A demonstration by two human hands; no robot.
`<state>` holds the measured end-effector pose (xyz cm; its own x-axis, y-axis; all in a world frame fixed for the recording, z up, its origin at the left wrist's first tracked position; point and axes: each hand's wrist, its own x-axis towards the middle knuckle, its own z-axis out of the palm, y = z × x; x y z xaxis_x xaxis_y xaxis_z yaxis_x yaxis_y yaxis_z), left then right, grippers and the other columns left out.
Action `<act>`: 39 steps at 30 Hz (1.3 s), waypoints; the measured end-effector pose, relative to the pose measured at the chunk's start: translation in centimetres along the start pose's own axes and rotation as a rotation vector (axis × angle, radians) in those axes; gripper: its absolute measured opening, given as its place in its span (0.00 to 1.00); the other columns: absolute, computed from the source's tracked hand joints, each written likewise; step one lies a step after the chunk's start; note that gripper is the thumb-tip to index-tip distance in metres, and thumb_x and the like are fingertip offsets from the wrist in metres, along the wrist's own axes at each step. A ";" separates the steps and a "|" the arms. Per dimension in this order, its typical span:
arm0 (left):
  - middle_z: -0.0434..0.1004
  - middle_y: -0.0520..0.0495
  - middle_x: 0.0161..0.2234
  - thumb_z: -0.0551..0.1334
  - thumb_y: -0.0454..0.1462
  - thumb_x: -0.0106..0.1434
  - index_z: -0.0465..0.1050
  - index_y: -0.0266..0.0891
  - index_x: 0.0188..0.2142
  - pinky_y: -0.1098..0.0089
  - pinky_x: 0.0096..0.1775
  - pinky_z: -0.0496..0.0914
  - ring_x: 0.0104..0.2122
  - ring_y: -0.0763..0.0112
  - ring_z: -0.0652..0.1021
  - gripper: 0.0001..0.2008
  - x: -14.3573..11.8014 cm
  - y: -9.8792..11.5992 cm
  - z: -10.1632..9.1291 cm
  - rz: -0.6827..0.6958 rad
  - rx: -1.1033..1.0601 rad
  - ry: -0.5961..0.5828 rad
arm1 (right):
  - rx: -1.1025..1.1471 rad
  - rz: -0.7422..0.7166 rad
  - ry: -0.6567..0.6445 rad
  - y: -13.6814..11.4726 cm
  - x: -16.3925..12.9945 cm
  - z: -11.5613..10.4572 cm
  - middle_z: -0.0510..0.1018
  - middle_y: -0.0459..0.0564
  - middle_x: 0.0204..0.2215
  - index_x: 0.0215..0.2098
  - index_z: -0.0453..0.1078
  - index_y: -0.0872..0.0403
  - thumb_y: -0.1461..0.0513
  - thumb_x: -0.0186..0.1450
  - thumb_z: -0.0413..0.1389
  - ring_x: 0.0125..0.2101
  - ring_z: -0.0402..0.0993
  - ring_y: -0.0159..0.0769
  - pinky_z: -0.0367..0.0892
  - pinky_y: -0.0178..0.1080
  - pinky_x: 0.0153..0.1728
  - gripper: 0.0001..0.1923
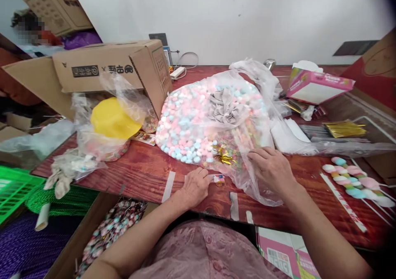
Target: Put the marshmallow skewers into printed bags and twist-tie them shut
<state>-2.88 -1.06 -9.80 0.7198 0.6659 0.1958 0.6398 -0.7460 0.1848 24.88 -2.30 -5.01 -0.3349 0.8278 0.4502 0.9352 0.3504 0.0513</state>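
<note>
A large clear bag (198,118) of pink and blue sweets lies on the counter (145,171), just beyond both hands. The right hand (272,167) rests on its loose plastic, fingers curled. The left hand (194,186) pinches a small wrapped sweet (219,178) at its fingertips.

On the worktop (148,173) the big bag of marshmallows (198,122) lies at the centre. At its six o'clock edge both hands rest — the left hand (194,186) at seven o'clock on a small wrapped piece (219,179), the right hand (272,167) at five o'clock on the bag's loose plastic. A cardboard box (108,70) lies at ten o'clock, a lidded tub (113,124) before it. An open carton (315,87) sits at two o'clock — marshmallow skewers (352,180) at four.
</note>
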 end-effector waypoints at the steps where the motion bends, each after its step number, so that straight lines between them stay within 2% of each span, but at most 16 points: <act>1: 0.74 0.42 0.33 0.53 0.28 0.65 0.77 0.37 0.42 0.65 0.38 0.72 0.37 0.63 0.73 0.14 -0.3 0.1 -0.1 -0.021 0.011 -0.049 | 0.021 0.024 0.074 0.0 -0.4 -0.5 0.80 0.53 0.36 0.36 0.74 0.53 0.68 0.62 0.54 0.39 0.71 0.42 0.64 0.43 0.39 0.08; 5: 0.74 0.42 0.38 0.53 0.26 0.62 0.75 0.37 0.42 0.65 0.38 0.72 0.41 0.62 0.73 0.14 -0.9 0.9 -0.9 -0.070 0.057 -0.226 | 0.097 0.226 0.424 0.1 -2.4 -2.8 0.81 0.50 0.33 0.38 0.74 0.51 0.69 0.63 0.53 0.35 0.74 0.39 0.68 0.42 0.39 0.10; 8: 0.75 0.42 0.38 0.53 0.23 0.58 0.74 0.37 0.37 0.65 0.37 0.72 0.40 0.60 0.73 0.15 -1.2 0.9 -0.9 -0.050 0.094 -0.217 | 0.080 0.347 0.556 0.4 -4.4 -3.4 0.80 0.49 0.30 0.36 0.74 0.52 0.68 0.63 0.54 0.31 0.75 0.37 0.69 0.40 0.36 0.08; 10: 0.75 0.43 0.36 0.53 0.22 0.58 0.74 0.37 0.33 0.65 0.36 0.72 0.38 0.61 0.74 0.14 -1.3 0.3 -0.6 -0.016 0.088 -0.136 | 0.060 0.388 0.547 0.7 -5.8 -3.3 0.80 0.49 0.28 0.34 0.74 0.52 0.67 0.64 0.54 0.29 0.75 0.37 0.69 0.40 0.34 0.07; 13: 0.74 0.44 0.31 0.53 0.26 0.63 0.73 0.37 0.30 0.67 0.36 0.72 0.33 0.66 0.74 0.12 -1.3 -0.7 0.0 0.061 0.027 0.062 | 0.051 0.422 0.500 0.9 -7.3 -3.5 0.80 0.49 0.27 0.32 0.74 0.53 0.67 0.65 0.53 0.28 0.75 0.37 0.69 0.40 0.32 0.08; 16: 0.74 0.46 0.28 0.53 0.31 0.68 0.72 0.37 0.28 0.69 0.34 0.72 0.30 0.69 0.75 0.13 -1.2 -1.4 0.3 0.116 -0.026 0.199 | 0.047 0.403 0.545 0.3 -7.6 -4.7 0.80 0.49 0.27 0.34 0.74 0.52 0.68 0.64 0.54 0.29 0.75 0.37 0.69 0.40 0.34 0.07; 20: 0.76 0.46 0.30 0.54 0.32 0.69 0.73 0.37 0.32 0.70 0.35 0.74 0.31 0.69 0.76 0.12 -1.3 -1.6 0.4 0.158 -0.057 0.243 | 0.070 0.333 0.564 -1.0 -6.6 -5.7 0.80 0.48 0.30 0.38 0.74 0.50 0.70 0.62 0.55 0.31 0.75 0.37 0.69 0.40 0.36 0.11; 25: 0.77 0.44 0.34 0.53 0.29 0.68 0.74 0.37 0.40 0.69 0.37 0.75 0.35 0.68 0.77 0.11 -1.6 -2.0 1.4 0.197 -0.080 0.335 | 0.061 0.246 0.462 -1.9 -6.4 -3.7 0.80 0.50 0.31 0.41 0.73 0.53 0.74 0.60 0.51 0.31 0.73 0.36 0.68 0.39 0.35 0.15; 29: 0.76 0.44 0.36 0.53 0.28 0.67 0.74 0.36 0.40 0.69 0.38 0.75 0.35 0.68 0.75 0.11 -1.9 -2.1 1.7 0.220 -0.103 0.339 | 0.062 0.298 0.478 -1.6 -7.8 -2.4 0.80 0.50 0.30 0.40 0.73 0.54 0.73 0.61 0.52 0.31 0.73 0.36 0.69 0.39 0.35 0.14; 32: 0.76 0.44 0.34 0.54 0.29 0.68 0.74 0.36 0.38 0.69 0.37 0.74 0.34 0.69 0.74 0.10 -1.8 -2.0 1.5 0.208 -0.126 0.327 | 0.078 0.347 0.489 -0.2 -8.4 -2.3 0.80 0.50 0.30 0.38 0.73 0.54 0.73 0.62 0.52 0.31 0.74 0.37 0.69 0.39 0.36 0.12; 36: 0.74 0.45 0.32 0.55 0.30 0.68 0.73 0.36 0.36 0.70 0.35 0.73 0.32 0.69 0.73 0.09 -1.6 -1.7 1.5 0.175 -0.146 0.345 | 0.054 0.425 0.535 1.6 -7.9 -3.2 0.79 0.50 0.29 0.35 0.73 0.54 0.69 0.64 0.53 0.31 0.75 0.38 0.70 0.40 0.35 0.08; 39: 0.75 0.45 0.33 0.55 0.30 0.68 0.74 0.36 0.36 0.69 0.36 0.72 0.33 0.68 0.73 0.09 -1.7 -1.4 1.5 0.141 -0.158 0.338 | 0.048 0.406 0.612 0.8 -6.6 -4.3 0.79 0.50 0.32 0.37 0.73 0.53 0.69 0.64 0.55 0.33 0.76 0.38 0.71 0.41 0.38 0.08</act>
<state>-4.62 -1.21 -11.80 0.6515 0.5421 0.5307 0.4732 -0.8372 0.2742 28.32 -9.41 -4.06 0.1741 0.5082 0.8435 0.9611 0.0988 -0.2579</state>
